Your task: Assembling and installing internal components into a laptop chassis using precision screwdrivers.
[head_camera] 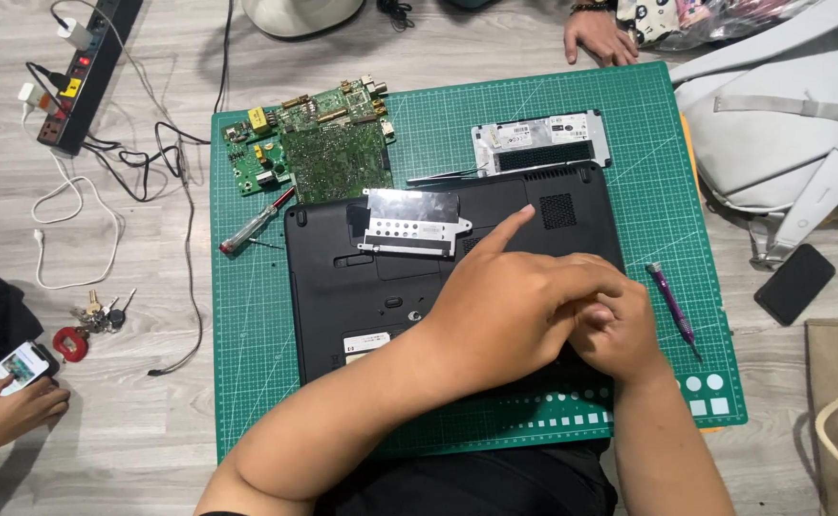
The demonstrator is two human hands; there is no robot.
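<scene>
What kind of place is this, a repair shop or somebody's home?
Probably an informal electronics repair spot on a floor: a green cutting mat carries an upturned black laptop, a bare circuit board and a screwdriver.

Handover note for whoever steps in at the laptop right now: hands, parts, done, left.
Left hand: over the upturned black laptop, index finger extended, nothing visibly held.
Right hand: at the laptop's right edge under the left, grip hidden.
Parts on the green cutting mat: circuit board, silver cover plate, metal bracket lying on the laptop, red screwdriver, purple screwdriver.
Done: bracket and plate off.
Left: cannot tell from this view.
</scene>
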